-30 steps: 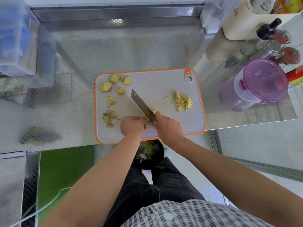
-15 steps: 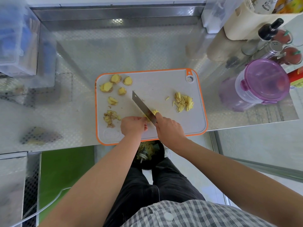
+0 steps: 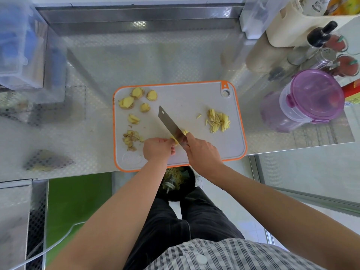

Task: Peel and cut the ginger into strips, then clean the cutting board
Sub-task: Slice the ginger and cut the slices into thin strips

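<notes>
A grey cutting board [image 3: 187, 98] with an orange rim lies on the steel counter. My right hand [image 3: 202, 151] grips the handle of a cleaver [image 3: 171, 125], its blade down across a small stack of ginger slices [image 3: 175, 140]. My left hand [image 3: 157, 149] holds those slices with curled fingers just left of the blade. Cut ginger strips [image 3: 218, 120] are piled at the board's right. Round ginger slices [image 3: 136, 100] lie at the top left, and brown peel scraps [image 3: 130, 140] sit at the lower left.
A purple-lidded plastic container [image 3: 311, 98] stands right of the board, with bottles and a shaker [image 3: 323, 55] behind it. Clear storage boxes [image 3: 21, 47] stand at the far left. A black bin [image 3: 177, 184] with scraps sits below the counter edge.
The cleaver blade has shifted slightly along the held ginger slices while chopping. Both hands stay in nearly the same place.
</notes>
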Demonstrator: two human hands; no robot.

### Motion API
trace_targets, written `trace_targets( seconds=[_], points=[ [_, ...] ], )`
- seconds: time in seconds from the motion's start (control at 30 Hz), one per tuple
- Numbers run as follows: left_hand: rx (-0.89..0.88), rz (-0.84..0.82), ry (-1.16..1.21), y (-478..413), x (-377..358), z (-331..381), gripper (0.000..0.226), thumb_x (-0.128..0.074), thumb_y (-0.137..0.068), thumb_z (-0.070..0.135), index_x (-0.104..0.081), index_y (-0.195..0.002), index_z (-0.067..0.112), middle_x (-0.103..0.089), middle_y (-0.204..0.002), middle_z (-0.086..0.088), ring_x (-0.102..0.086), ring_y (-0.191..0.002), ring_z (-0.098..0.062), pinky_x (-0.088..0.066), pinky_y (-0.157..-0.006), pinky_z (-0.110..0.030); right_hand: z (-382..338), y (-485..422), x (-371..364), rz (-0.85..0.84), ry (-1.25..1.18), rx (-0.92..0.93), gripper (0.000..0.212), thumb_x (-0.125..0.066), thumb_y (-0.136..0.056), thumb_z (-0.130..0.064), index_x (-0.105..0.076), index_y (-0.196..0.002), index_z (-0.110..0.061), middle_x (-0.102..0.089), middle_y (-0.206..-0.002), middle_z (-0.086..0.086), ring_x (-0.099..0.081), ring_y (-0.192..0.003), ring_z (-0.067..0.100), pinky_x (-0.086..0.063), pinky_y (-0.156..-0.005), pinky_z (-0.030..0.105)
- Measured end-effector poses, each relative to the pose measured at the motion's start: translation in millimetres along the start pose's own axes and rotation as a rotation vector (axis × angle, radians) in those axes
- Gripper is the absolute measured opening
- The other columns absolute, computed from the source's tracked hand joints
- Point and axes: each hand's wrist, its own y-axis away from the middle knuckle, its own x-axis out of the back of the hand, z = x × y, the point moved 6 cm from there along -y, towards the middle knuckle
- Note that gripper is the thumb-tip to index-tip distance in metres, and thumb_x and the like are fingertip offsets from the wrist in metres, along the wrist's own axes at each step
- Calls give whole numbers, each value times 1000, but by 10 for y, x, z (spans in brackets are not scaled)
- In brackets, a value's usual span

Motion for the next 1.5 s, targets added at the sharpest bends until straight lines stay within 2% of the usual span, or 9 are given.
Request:
trace_targets(
  seconds=[0.23, 0.4, 0.7, 0.83, 0.9, 1.07, 1.17, 1.27, 1.5],
  points=[
    [17, -7, 9, -22, -19, -14, 48, -74, -68, 1, -47, -31, 15, -47, -39, 0, -40, -34, -17, -35, -55, -28, -9, 22, 25, 5, -19, 4, 17, -28, -104, -29, -36, -105, -14, -45, -72, 0, -43, -61, 26, -32, -57, 33],
    [4, 14, -23, 14, 6, 22, 24, -77, -69, 6, -60, -52, 6, -57, -46, -4, -49, -37, -16, -46, -53, -26, -10, 36, 8, -13, -7, 8, 19, -27, -104, -30, -36, -103, -14, -48, -74, 1, -47, -63, 28, -35, -57, 34],
    [19, 10, 7, 7, 10, 23, 27, -78, -69, 1, -57, -51, 5, -55, -49, -7, -46, -40, -18, -42, -47, -22, -40, -38, -47, -46, 55, -40, 13, -37, -98, -10, -37, -111, -13, -47, -74, 1, -46, -60, 25, -33, -55, 32],
    [3, 22, -17, 36, 25, 54, 13, -70, -71, -3, -64, -59, -2, -59, -56, -13, -51, -48, -22, -55, -59, -36, -84, -94, -120, -23, 76, -39, 16, -41, -97, -8, -36, -111, -13, -47, -80, 1, -54, -67, 28, -35, -57, 34],
    [6, 17, -5, 22, 27, 41, 8, -70, -71, -3, -66, -65, -5, -60, -58, -15, -52, -49, -23, -55, -60, -37, -77, -97, -127, -12, 53, -29, 15, -41, -97, -9, -36, -111, -13, -52, -85, 3, -55, -69, 29, -36, -58, 35],
    [55, -87, 90, -116, -29, -63, 41, -67, -71, -8, -49, -41, 13, -45, -39, -1, -39, -33, -14, -36, -41, -17, 3, -39, -9, 33, -34, -17, 13, -33, -103, -23, -38, -110, -13, -47, -79, -1, -45, -65, 27, -34, -60, 34],
    [62, -174, 87, -179, -62, -93, 52, -66, -74, -4, -45, -36, 23, -42, -39, 2, -38, -31, -11, -34, -34, -16, -13, -6, 8, 32, 6, 3, 16, -31, -103, -25, -37, -113, -14, -47, -78, -2, -46, -65, 27, -34, -59, 34],
    [91, -198, 146, -204, -86, -117, 65, -62, -78, -12, -36, -26, 18, -33, -35, 4, -29, -29, -10, -27, -33, -15, -31, 7, 2, -3, 22, 12, 19, -29, -104, -25, -36, -118, -14, -48, -78, -1, -48, -65, 26, -34, -58, 34],
    [112, -160, 187, -189, -57, -141, 58, -67, -73, -15, -43, -33, 19, -38, -38, 2, -34, -33, -11, -32, -39, -16, -58, -8, -22, -40, 42, -20, 14, -35, -100, -14, -36, -114, -12, -46, -74, 1, -44, -61, 24, -32, -57, 33]
  ],
)
